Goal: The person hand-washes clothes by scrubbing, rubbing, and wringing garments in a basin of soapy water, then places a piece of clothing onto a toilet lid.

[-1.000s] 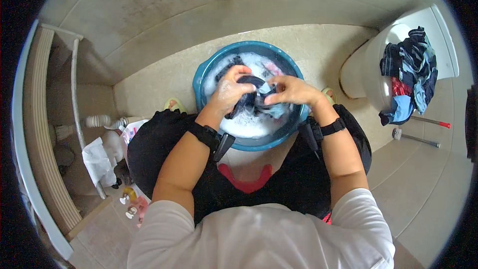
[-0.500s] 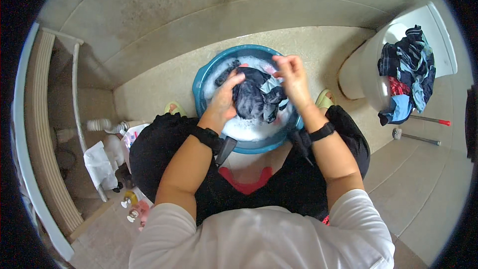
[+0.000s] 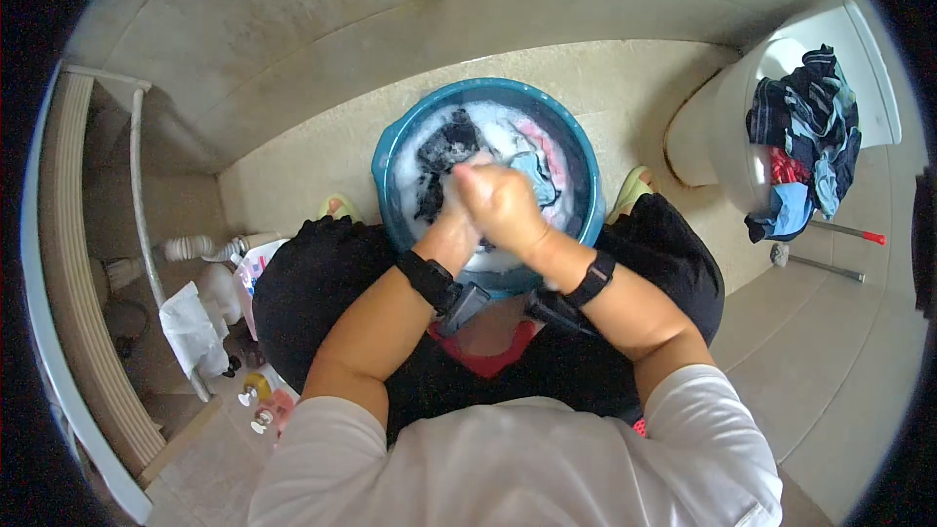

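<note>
Soapy water and foam fill a round blue basin (image 3: pixel 592 220) on the floor. My right hand (image 3: pixel 508 203) is closed in a fist above it, pressed against my left hand (image 3: pixel 462 218). The left hand lies partly behind the right, its fingers mostly covered but curled in. Whatever cloth they grip is hidden between them. Wet dark cloth (image 3: pixel 444 151) lies in the suds by the basin's far left part. A light blue cloth (image 3: pixel 535 176) and a pink cloth (image 3: pixel 547 148) float to the right of my hands.
At the right, a pile of dark and blue clothes (image 3: pixel 805 132) rests on a white toilet (image 3: pixel 717 127). Two thin-handled tools (image 3: pixel 825 268) lean near the wall. A pipe rail (image 3: pixel 146 205), a white ribbed hose (image 3: pixel 190 248) and pump bottles (image 3: pixel 256 388) stand at the left.
My hands were apart around a dark bundled garment, fingers spread. They have come together over the basin and closed, and the bundle no longer shows between them.
</note>
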The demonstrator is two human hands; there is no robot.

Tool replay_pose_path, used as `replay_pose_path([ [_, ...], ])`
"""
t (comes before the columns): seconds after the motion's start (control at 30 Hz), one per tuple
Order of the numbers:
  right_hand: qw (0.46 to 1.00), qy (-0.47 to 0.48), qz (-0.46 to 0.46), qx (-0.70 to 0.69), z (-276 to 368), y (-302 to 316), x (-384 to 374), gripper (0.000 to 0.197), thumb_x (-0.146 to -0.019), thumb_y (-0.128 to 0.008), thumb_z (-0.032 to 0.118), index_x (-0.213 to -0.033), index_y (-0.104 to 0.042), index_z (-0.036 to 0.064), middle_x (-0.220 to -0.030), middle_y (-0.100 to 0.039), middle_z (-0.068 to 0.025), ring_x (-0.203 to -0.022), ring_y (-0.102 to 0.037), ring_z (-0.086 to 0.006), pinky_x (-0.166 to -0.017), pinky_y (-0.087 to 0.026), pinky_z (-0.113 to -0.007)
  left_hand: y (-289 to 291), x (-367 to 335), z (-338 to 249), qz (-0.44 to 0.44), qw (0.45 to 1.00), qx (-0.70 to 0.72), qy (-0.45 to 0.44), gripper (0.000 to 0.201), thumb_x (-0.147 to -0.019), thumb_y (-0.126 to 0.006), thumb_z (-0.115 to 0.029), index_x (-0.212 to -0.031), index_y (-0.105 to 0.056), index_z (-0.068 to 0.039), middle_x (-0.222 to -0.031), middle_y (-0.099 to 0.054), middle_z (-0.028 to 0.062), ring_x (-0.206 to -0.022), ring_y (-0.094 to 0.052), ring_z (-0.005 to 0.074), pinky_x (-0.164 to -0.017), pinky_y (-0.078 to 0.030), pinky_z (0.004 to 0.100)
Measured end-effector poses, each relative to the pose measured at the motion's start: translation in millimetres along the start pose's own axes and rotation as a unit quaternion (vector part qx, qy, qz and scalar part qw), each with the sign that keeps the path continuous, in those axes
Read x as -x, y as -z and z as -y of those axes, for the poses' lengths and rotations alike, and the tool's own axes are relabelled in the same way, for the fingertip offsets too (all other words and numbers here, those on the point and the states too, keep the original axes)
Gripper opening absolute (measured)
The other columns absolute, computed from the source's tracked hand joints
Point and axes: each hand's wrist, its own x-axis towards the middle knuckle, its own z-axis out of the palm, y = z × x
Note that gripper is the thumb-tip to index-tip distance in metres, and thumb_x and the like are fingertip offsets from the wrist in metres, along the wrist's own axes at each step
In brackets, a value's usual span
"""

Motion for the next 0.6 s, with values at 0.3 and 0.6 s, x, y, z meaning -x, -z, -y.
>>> replay_pose_path([
  [0.3, 0.959, -0.150, 0.093, -0.220, -68.2, 32.9, 1.4, 0.043, -0.090, -0.047, 0.035, -0.113, -0.052, -0.0004, -0.102, -0.060, -0.0102, -0.094, -0.055, -0.0220, -0.088, -0.040, -0.030, -58.9, 0.2, -84.2, -0.054, 0.970, 0.142, 0.191, 0.021, -0.083, -0.059, -0.018, -0.098, -0.059, -0.004, -0.088, -0.063, 0.0070, -0.078, -0.063, 0.0170, -0.072, -0.052, 0.0311],
  [0.6, 0.895, -0.305, 0.127, -0.299, -47.3, 75.2, -4.2, 0.022, -0.071, -0.069, 0.015, -0.088, -0.062, 0.0036, -0.081, -0.062, 0.0003, -0.073, -0.056, -0.0097, -0.071, -0.044, -0.024, -25.5, -1.5, -101.3, 0.007, 0.997, -0.015, 0.081, 0.055, -0.073, -0.057, 0.000, -0.125, -0.041, -0.004, -0.115, -0.053, 0.0112, -0.102, -0.054, 0.0224, -0.088, -0.045, 0.0353],
])
